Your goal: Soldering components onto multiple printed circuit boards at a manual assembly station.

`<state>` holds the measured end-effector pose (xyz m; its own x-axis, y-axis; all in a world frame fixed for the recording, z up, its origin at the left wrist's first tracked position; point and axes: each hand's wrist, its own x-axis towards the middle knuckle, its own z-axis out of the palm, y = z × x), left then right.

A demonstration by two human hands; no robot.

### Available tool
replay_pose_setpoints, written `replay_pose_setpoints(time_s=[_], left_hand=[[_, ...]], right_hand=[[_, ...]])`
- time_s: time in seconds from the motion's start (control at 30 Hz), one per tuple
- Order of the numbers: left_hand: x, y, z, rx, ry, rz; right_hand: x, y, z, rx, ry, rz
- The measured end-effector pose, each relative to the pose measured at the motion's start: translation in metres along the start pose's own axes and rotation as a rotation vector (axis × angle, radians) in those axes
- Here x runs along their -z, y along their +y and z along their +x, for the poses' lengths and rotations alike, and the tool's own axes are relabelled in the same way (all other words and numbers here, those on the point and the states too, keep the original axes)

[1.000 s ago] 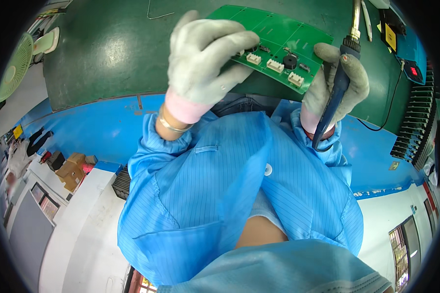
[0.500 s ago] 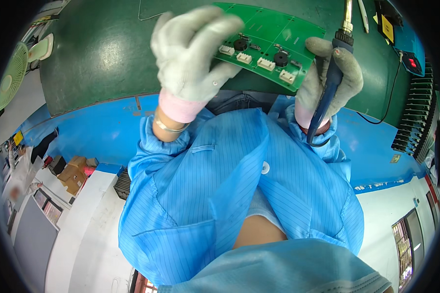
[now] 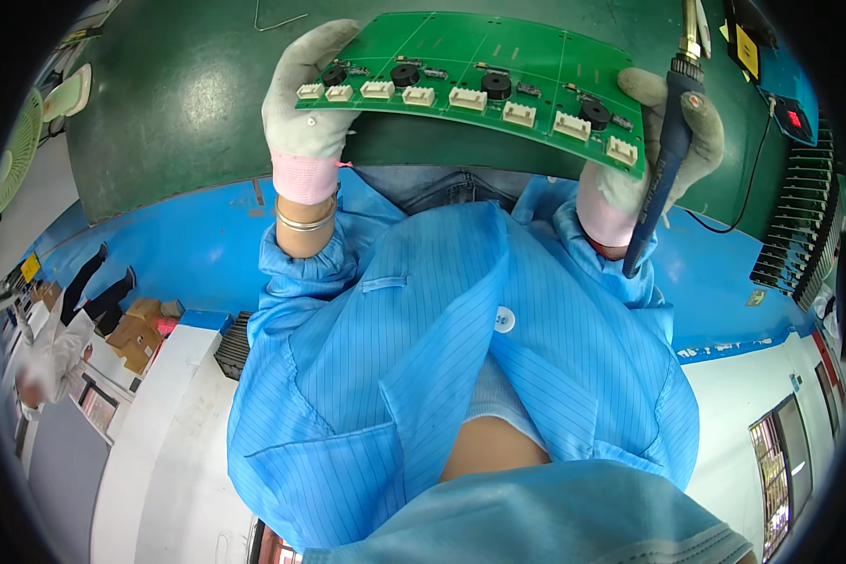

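Between my gloved hands a long green circuit board [image 3: 526, 52] is held up, tilted, over the table. White connectors [image 3: 468, 98] line its near edge, with round black buzzers [image 3: 496, 86] and small parts behind them. My left hand [image 3: 301, 103] grips the board's left end, its fingers partly hidden behind it. My right hand [image 3: 696, 127] holds the right end and also keeps a soldering iron [image 3: 665, 155] with a dark blue handle between its fingers. The iron's metal end [image 3: 691, 28] points away from me, and its tip is out of the picture.
The green table [image 3: 179, 103] has a bent wire [image 3: 280, 23] at its far side. To the right stand a blue soldering station [image 3: 791, 108] with a black cable and a black slotted rack [image 3: 804, 207]. A green fan [image 3: 17, 155] is at left; a person [image 3: 61, 352] is beyond.
My left hand, blurred above the board before, has moved left and now grips its left end. The whole row of connectors has come into sight. My right hand has shifted slightly right with the iron.
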<state>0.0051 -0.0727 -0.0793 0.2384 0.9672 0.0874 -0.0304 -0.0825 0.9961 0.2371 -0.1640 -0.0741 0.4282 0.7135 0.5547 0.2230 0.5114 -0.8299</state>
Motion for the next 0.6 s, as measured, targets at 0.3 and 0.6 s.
replay_pose_setpoints(time_s=[0.3, 0.6], left_hand=[[0.007, -0.017, 0.009, -0.075, -0.141, -0.235], [-0.008, 0.006, 0.002, 0.137, 0.008, -0.311]], right_hand=[[-0.019, -0.012, 0.011, 0.147, -0.008, 0.166], [-0.019, -0.012, 0.01, 0.173, -0.014, 0.169]])
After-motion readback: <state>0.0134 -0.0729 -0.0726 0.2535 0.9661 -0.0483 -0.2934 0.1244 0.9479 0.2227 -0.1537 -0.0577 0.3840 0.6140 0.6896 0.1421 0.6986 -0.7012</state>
